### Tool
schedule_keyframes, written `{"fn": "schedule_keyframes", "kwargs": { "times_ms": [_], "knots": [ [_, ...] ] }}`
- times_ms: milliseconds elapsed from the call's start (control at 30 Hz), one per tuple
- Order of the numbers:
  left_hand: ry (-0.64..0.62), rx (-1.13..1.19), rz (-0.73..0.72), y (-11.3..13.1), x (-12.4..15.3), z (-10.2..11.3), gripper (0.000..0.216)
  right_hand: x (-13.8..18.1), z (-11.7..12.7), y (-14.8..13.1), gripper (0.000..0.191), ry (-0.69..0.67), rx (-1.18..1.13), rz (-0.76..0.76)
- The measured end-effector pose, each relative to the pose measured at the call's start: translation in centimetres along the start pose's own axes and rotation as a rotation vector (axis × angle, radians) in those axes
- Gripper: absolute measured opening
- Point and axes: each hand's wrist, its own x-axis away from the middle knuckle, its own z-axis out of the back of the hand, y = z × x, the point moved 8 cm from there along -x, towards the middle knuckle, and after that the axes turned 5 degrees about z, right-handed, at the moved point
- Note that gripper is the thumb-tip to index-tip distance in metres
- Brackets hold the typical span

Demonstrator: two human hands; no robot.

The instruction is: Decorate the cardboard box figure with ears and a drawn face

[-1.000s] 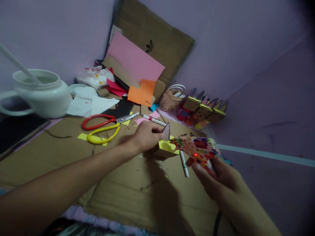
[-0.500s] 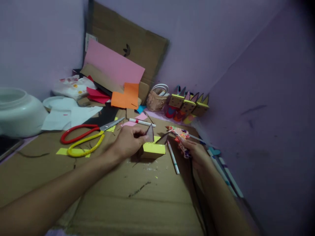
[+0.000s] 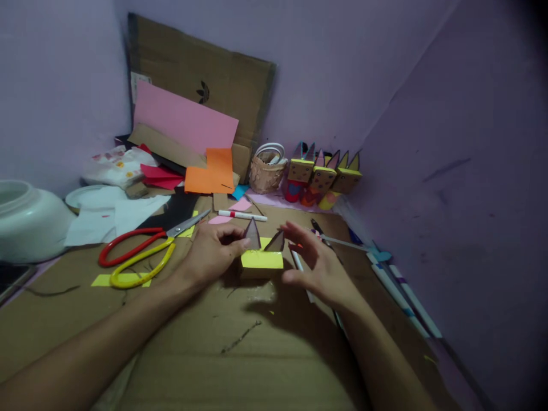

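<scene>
A small box with a yellow top [image 3: 262, 260] sits on the cardboard mat, two pointed ears standing at its back edge. My left hand [image 3: 216, 245] pinches the left paper ear [image 3: 252, 234] at its outer edge. Close beside the right ear [image 3: 274, 241], my right hand [image 3: 319, 265] is open with fingers spread and nothing in it. The right ear leans outward. Mostly hidden behind my right hand lies the glue gun, with its glue stick [image 3: 342, 242] sticking out to the right.
Red-and-yellow scissors [image 3: 165, 242] lie left, a white marker [image 3: 242, 215] behind the box. Finished eared figures [image 3: 314, 174] and a small basket [image 3: 268, 171] stand at the back. More markers [image 3: 398, 294] lie along the right wall. A white pot [image 3: 32, 222] stands far left.
My right hand has let go of the glue gun, now lying on the mat, and has moved left to the box's right ear. My left hand still pinches the left ear.
</scene>
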Motion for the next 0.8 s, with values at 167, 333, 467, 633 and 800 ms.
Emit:
{"fn": "schedule_keyframes", "kwargs": {
  "times_ms": [167,333,467,633,800],
  "knots": [
    [0.006,-0.025,-0.044,0.3,0.2,0.0,0.015,-0.1,-2.7,1.5,0.077,-0.025,0.009,-0.034],
    [0.042,-0.089,-0.104,1.3,0.9,0.1,0.014,0.1,-2.6,2.3,0.074,0.020,0.014,-0.033],
    [0.077,-0.143,-0.177,1.9,1.2,0.1,0.011,0.2,-2.6,2.4,0.070,0.027,0.011,-0.053],
    [0.092,-0.208,-0.303,2.7,1.3,0.1,0.012,0.2,-2.8,2.5,0.066,0.035,-0.067,-0.105],
    [0.121,-0.260,-0.352,2.9,1.5,0.0,0.013,0.2,-2.8,2.2,0.061,0.051,-0.078,-0.093]
  ]
}}
